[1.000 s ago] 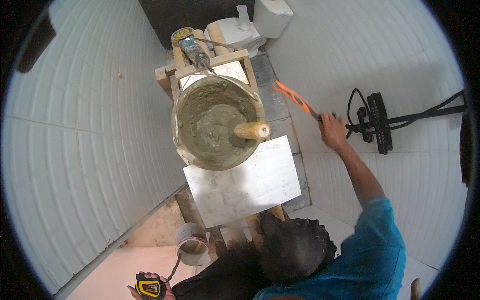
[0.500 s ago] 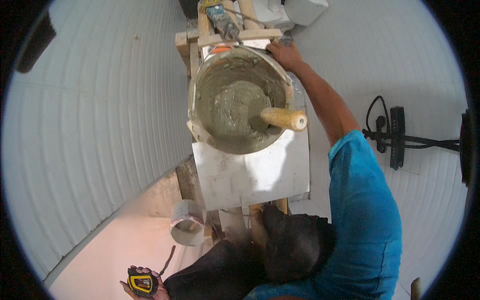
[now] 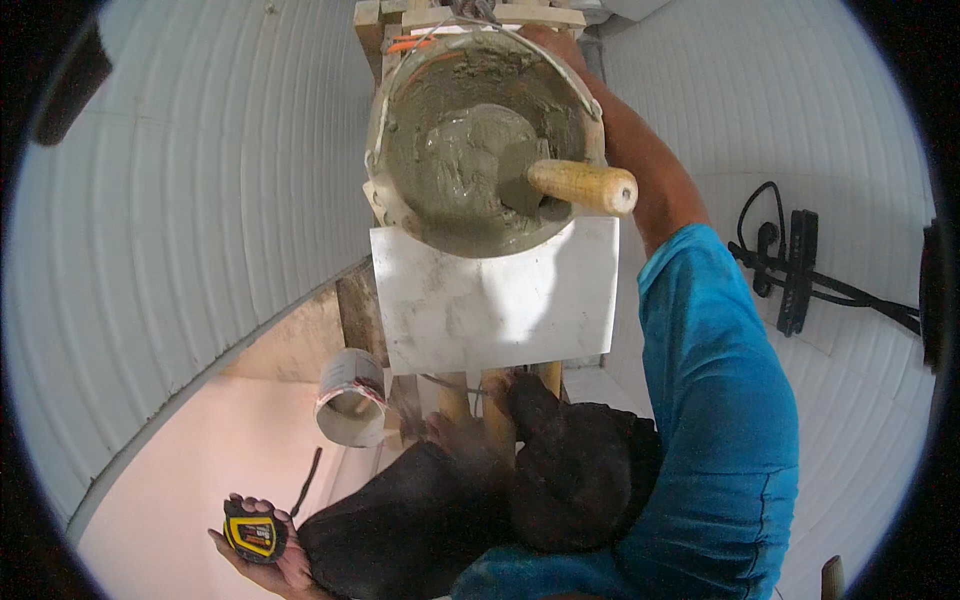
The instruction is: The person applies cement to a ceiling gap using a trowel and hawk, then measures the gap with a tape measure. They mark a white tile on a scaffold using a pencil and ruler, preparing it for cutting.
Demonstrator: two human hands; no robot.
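My left hand (image 3: 285, 565) grips a black-and-yellow tape measure (image 3: 252, 530), with a dark strap dangling beside it, at lower left. My right arm reaches past the right of a mortar bucket (image 3: 400, 185) to its far side, where my right hand (image 3: 548, 42) is partly hidden near the rim; its fingers are unclear. Orange handles (image 3: 408, 44) of a tool show behind the bucket's rim. A wooden-handled trowel (image 3: 582, 185) stands in the grey mortar. The bucket rests on a wooden stand (image 3: 365, 20), with a white tile (image 3: 470, 300) at its near side.
Ribbed white tiled walls (image 3: 200, 200) close in on both sides. A power strip with cables (image 3: 795, 270) hangs on the right. A small pail (image 3: 350, 395) stands lower left, above a pale floor (image 3: 170, 460). My dark-clothed legs (image 3: 400, 510) fill the bottom middle.
My right hand has carried the orange-handled tool forward and leftward to behind the bucket, where it is mostly hidden. The bucket and stand appear higher in view. My left hand still holds the tape measure.
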